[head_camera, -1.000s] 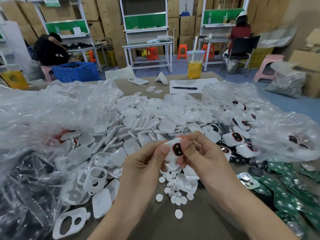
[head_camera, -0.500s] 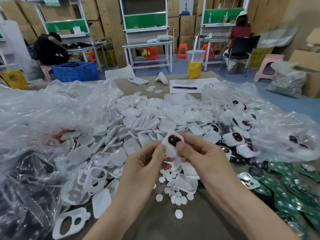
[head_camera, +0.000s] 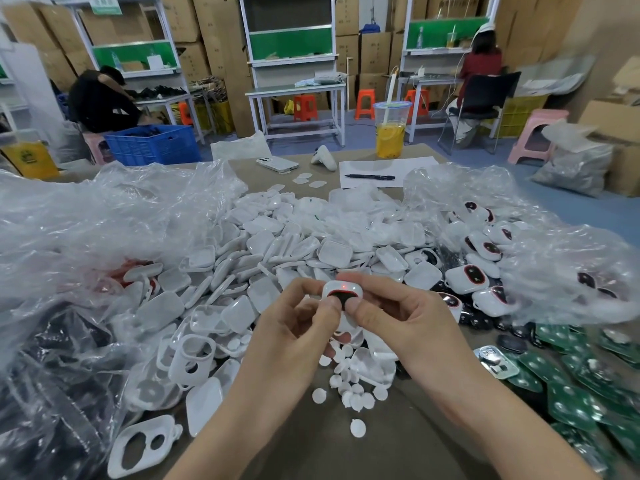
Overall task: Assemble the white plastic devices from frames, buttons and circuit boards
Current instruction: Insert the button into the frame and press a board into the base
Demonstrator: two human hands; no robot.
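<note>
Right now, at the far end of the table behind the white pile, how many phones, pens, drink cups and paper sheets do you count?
phone: 1
pen: 1
drink cup: 1
paper sheet: 1
Total: 4

Single head-worn wide-angle view, facing forward and down, close over table (head_camera: 408,445); workshop background beyond.

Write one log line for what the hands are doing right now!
left hand: pinches white device | right hand: pinches white device | dark button: under both thumbs | red light: lit
</note>
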